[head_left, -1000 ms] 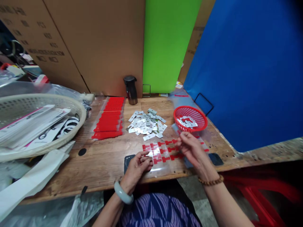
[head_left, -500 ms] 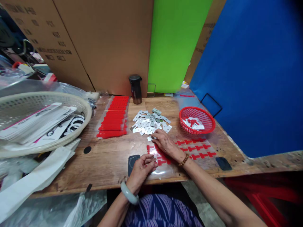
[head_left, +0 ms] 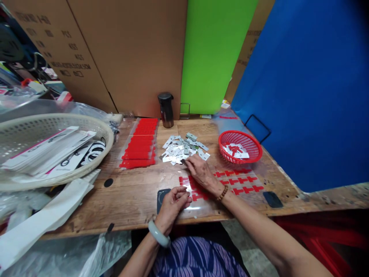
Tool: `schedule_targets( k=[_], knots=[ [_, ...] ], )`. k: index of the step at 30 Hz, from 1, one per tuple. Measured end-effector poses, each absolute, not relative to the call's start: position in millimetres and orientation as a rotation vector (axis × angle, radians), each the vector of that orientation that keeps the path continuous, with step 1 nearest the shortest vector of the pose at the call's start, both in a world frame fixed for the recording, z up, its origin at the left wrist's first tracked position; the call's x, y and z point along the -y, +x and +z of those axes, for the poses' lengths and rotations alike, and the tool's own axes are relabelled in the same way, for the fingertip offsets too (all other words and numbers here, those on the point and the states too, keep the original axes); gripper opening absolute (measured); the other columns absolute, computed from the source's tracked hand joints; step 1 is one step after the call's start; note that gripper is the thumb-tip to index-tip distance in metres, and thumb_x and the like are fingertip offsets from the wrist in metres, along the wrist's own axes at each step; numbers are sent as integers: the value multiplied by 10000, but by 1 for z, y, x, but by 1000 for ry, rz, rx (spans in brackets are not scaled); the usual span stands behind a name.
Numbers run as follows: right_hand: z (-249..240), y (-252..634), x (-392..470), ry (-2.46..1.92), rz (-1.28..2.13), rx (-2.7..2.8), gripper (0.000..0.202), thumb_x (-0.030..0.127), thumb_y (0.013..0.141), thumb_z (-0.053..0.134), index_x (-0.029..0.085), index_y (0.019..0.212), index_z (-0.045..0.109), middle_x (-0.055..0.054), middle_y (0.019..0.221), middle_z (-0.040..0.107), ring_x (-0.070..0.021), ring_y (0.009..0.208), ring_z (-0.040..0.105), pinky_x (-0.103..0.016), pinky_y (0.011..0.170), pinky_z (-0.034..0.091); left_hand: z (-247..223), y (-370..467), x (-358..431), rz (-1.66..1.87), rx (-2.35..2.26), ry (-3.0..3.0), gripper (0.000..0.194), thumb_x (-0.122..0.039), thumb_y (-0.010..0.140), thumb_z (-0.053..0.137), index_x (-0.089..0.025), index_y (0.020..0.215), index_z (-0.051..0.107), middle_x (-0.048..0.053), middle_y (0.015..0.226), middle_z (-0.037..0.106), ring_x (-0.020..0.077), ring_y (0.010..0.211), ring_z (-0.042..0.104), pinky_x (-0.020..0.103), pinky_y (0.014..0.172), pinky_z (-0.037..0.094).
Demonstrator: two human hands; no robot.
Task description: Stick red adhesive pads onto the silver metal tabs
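My right hand (head_left: 200, 169) is at the near edge of a heap of small flat silver plates (head_left: 180, 148), each rectangular with a mark or hole in its middle. Thumb and fingertips pinch one small plate (head_left: 183, 161), tilted so that it looks dark. My left hand (head_left: 174, 200) is closed with its fingertips together over the left end of a clear sheet (head_left: 198, 211). Anything between those fingertips is too small to make out. Rows of red T-shaped pieces (head_left: 243, 180) lie on the sheet, partly hidden by my right hand and forearm.
A red basket (head_left: 256, 154) at the right holds white and red pieces. Strips of red pieces (head_left: 140, 144) lie left of the heap. A dark flask (head_left: 166, 109) stands behind. A large cream basket (head_left: 108, 142) with printed cards stands at the left. Upright boards enclose the back.
My right hand has drawn a plate up from the heap's near edge, and the plate has turned from bright to dark. My left hand has hardly moved.
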State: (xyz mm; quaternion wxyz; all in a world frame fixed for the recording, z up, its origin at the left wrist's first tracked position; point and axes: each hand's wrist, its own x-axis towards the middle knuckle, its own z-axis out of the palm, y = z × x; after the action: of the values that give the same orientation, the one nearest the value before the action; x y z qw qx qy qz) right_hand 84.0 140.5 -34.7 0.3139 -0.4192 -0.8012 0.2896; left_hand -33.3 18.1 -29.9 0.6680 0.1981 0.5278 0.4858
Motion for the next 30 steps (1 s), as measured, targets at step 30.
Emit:
schedule_targets(
  k=[30],
  knots=[
    [-48,139,-41,-639,1937,1164,199,256,792,623,228,967,533,18,789,557,-85,670,533,-213,632,431,-17,-28,-5,821,-898,328,160,-227,729,669,-78,755,617,26,569,626,47,397,552,116,392,440]
  ],
)
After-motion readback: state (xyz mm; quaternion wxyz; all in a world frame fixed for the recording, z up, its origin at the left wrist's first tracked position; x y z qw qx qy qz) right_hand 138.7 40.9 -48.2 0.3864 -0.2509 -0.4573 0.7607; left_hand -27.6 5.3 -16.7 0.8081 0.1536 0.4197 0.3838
